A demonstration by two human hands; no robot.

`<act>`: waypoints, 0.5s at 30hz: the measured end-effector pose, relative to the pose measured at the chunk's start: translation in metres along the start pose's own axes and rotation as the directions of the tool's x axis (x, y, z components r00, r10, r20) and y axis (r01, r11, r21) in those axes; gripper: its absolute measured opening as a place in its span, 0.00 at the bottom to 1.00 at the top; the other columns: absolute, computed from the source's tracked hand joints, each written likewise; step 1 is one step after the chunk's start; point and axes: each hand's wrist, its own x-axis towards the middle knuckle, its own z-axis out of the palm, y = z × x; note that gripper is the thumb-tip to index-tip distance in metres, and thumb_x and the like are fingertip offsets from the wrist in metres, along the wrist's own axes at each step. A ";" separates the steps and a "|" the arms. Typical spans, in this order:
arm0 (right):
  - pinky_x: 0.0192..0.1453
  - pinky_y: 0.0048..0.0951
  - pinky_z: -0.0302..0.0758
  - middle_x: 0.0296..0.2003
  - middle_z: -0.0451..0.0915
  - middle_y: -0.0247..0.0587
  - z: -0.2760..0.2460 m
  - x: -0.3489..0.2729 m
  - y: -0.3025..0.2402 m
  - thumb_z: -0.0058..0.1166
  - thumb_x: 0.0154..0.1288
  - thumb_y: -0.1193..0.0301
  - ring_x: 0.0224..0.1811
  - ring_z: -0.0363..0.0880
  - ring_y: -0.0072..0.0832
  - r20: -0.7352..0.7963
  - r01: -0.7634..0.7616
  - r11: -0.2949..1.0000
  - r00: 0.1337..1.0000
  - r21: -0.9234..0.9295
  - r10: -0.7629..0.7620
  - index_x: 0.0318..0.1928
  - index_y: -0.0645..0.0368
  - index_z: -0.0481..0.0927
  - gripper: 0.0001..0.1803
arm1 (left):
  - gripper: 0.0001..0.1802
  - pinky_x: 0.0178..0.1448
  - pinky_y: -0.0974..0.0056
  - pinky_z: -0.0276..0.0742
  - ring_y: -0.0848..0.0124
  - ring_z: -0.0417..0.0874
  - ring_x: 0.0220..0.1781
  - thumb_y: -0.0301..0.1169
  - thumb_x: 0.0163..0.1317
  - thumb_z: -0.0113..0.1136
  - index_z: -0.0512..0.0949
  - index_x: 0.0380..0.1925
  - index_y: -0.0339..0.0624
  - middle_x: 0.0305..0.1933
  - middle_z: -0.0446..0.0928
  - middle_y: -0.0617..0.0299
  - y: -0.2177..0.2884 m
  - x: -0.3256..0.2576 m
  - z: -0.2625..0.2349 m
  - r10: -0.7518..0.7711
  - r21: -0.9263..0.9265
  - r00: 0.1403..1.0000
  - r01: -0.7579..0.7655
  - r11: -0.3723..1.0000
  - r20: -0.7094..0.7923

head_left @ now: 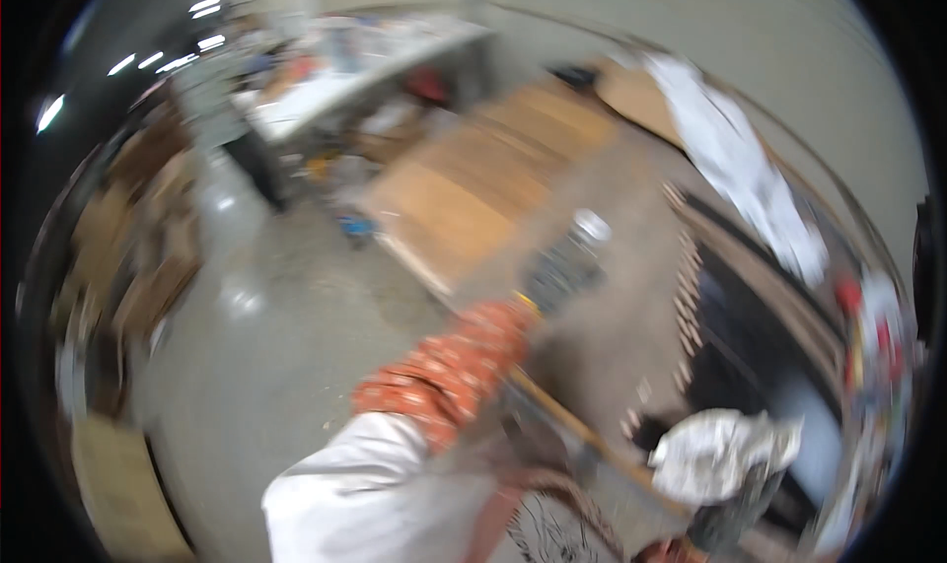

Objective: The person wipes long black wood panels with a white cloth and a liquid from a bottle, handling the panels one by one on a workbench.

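Grey metal tool (564, 265) with a pale round cap sits at the end of my left arm, out over the near edge of the long brown workbench (631, 297). My left hand (498, 331), in an orange patterned glove, reaches to it, but the blur hides the fingers, so I cannot tell whether they are wrapped round it or only touching. My right hand (671, 551) barely shows at the bottom edge below a crumpled white cloth (720, 450); its grip I cannot tell either. I judge the risk is a slip: the tool hangs near the bench edge above the bare grey concrete floor (266, 346) and could drop. Plywood sheets (473, 188) lie beyond, a cluttered white table (335, 80) farther back, cardboard stacks (148, 238) left.
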 end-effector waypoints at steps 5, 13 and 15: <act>0.58 0.28 0.71 0.59 0.71 0.46 -0.070 -0.014 -0.063 0.41 0.72 0.63 0.54 0.73 0.29 0.257 0.494 0.551 0.854 -0.672 -0.452 0.63 0.61 0.67 0.24 | 0.08 0.46 0.57 0.73 0.64 0.75 0.39 0.24 0.54 0.56 0.74 0.33 0.50 0.37 0.73 0.63 0.007 -0.020 -0.030 -0.058 -0.249 0.986 0.096 0.964 0.155; 0.64 0.35 0.67 0.57 0.73 0.45 -0.080 -0.045 -0.098 0.55 0.64 0.73 0.59 0.71 0.36 0.193 0.132 -0.141 0.647 -0.981 -0.738 0.61 0.60 0.71 0.24 | 0.25 0.56 0.65 0.74 0.67 0.74 0.52 0.32 0.60 0.65 0.69 0.54 0.34 0.53 0.72 0.55 0.094 -0.064 -0.029 -0.756 -0.846 0.654 0.419 0.329 0.030; 0.64 0.39 0.67 0.58 0.72 0.47 -0.093 -0.035 -0.082 0.54 0.64 0.65 0.59 0.71 0.41 0.281 0.090 -0.317 0.723 -0.944 -0.631 0.62 0.56 0.69 0.26 | 0.26 0.63 0.62 0.72 0.64 0.72 0.58 0.29 0.59 0.65 0.68 0.55 0.35 0.57 0.70 0.54 0.156 -0.067 -0.044 -0.382 -0.765 0.916 0.331 0.553 0.121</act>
